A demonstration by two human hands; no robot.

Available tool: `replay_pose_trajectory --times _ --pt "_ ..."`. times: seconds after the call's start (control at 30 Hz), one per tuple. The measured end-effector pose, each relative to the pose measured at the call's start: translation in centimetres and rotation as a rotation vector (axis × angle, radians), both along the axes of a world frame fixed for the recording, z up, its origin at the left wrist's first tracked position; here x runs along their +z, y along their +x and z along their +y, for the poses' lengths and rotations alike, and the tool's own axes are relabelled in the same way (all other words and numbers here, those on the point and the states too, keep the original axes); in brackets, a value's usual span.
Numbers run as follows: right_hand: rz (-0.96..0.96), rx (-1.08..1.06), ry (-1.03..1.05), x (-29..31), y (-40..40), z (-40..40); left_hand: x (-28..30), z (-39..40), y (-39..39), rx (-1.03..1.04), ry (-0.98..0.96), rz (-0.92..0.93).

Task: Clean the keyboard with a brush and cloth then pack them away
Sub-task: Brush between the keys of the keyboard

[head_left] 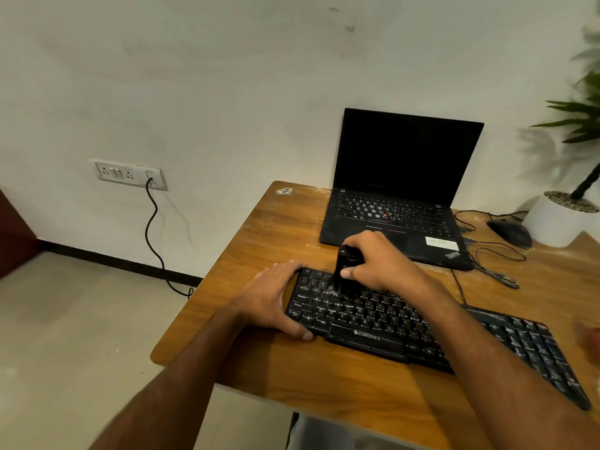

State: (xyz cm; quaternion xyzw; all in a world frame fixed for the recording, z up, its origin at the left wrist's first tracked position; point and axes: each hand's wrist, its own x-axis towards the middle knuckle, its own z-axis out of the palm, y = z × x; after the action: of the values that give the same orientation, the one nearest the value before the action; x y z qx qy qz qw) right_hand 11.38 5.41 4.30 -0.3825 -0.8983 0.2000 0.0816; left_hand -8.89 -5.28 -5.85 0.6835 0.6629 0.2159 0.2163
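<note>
Stage: we're in the brushing step, we reckon, working the upper-left keys of the Zebronics keyboard [406, 326].
Done so far: hard to score. We see pale dust on the keys near the brush, so that patch is not clean yet.
Left to do: by our judgement, the rest of the rows, the number pad at the right end, then the cloth wipe and the packing away. We see no cloth and no case in view.
Keyboard: it lies slanted on the wooden counter [259, 228], left end near the counter's left edge, just in front of the open ThinkPad laptop [399, 190].
Brush: the black brush [344, 267] stands nearly upright, its lower end down on the keys.
Right hand: our right hand [380, 264] comes in over the keyboard from the right, forearm crossing the keys, fingers [349, 272] wrapped around the brush body, thumb on the near side.
Left hand: our left hand [276, 297] lies flat on the keyboard's left end, thumb on the near edge, the other fingers over the far corner, bracing it and gripping only that edge.
Also here: 1 black mouse [509, 233] and 1 white plant pot [558, 219], well off to the right.
</note>
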Motion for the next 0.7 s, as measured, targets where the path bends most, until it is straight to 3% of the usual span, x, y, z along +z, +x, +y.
replay_pose_trajectory --times 0.17,0.43,0.6,0.7 --pt "0.187 0.011 -0.034 0.1 -1.6 -0.9 -0.2 0.1 -0.2 0.0 -0.003 -0.01" --pt "-0.089 -0.042 0.008 0.9 0.3 0.1 -0.2 0.0 -0.2 -0.004 -0.012 -0.014" --pt "0.187 -0.02 -0.048 0.6 -0.7 -1.0 -0.3 0.2 -0.1 -0.001 0.004 -0.012" --pt "0.109 -0.056 0.003 -0.6 -1.1 -1.6 -0.2 0.1 -0.2 -0.009 0.008 -0.01"
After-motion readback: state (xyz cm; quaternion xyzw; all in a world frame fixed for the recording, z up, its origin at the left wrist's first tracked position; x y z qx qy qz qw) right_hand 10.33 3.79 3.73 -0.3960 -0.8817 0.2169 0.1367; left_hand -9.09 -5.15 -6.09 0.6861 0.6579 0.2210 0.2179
